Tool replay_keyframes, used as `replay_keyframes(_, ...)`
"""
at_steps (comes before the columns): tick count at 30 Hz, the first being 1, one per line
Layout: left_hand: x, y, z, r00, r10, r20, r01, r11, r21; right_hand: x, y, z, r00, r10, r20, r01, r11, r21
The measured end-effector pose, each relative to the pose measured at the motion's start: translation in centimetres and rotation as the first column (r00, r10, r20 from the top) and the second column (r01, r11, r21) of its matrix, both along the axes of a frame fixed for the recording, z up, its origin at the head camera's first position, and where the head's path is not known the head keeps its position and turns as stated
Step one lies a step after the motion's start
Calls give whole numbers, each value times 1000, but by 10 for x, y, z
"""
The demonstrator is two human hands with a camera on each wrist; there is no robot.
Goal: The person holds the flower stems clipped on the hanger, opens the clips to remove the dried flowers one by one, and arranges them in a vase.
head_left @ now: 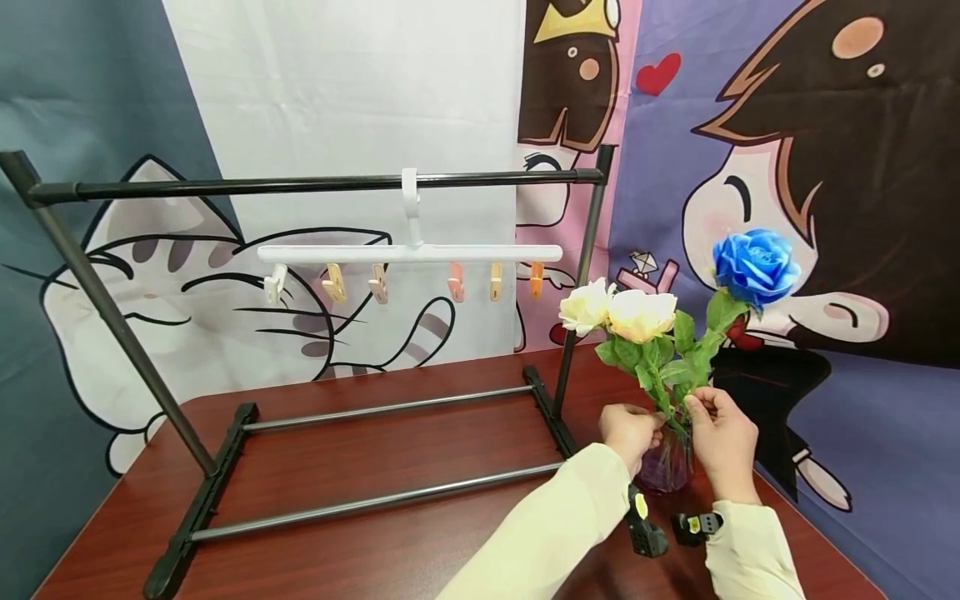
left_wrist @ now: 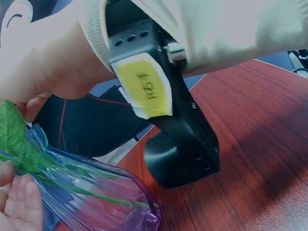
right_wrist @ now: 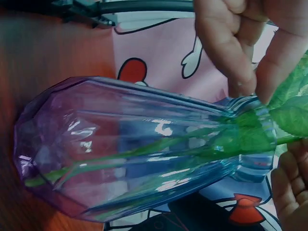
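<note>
A clear faceted vase (head_left: 664, 468), bluish at the neck and purple at the base, stands upright on the table's right side. Green stems reach down inside it. Above its mouth rise a blue rose (head_left: 756, 268) and pale cream-yellow roses (head_left: 641, 315) with green leaves (right_wrist: 291, 113). My left hand (head_left: 630, 432) pinches at the stems by the vase rim; its thumb and fingertips meet there in the right wrist view. On the other side, my right hand (head_left: 723, 442) pinches the blue rose's stem among the leaves. Leaves partly hide both grips.
A black rack (head_left: 322, 185) takes up the left and middle of the reddish-brown table (head_left: 390, 454). From its bar hangs a white hanger (head_left: 412, 253) with several coloured clips. A cartoon-printed cloth (head_left: 360, 108) forms the backdrop. Each wrist wears a black camera (left_wrist: 180, 149).
</note>
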State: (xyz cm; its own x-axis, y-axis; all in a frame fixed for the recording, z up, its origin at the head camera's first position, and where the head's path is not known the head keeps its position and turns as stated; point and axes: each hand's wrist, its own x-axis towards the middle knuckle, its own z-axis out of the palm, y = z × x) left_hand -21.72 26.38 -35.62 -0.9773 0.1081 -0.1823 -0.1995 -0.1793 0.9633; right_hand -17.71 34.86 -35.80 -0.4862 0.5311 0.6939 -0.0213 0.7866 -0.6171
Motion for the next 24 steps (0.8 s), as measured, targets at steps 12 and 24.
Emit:
replay_keyframes(12,-4,0,2,1000,-27,-3,27,999,-27,4,2,-4,995,-11,104,-3,991,135)
replay_keyframes(24,-1,-1,3,999,-5,-31,5,1000,-25,11,2,-13,998,-41,51,37,997,72)
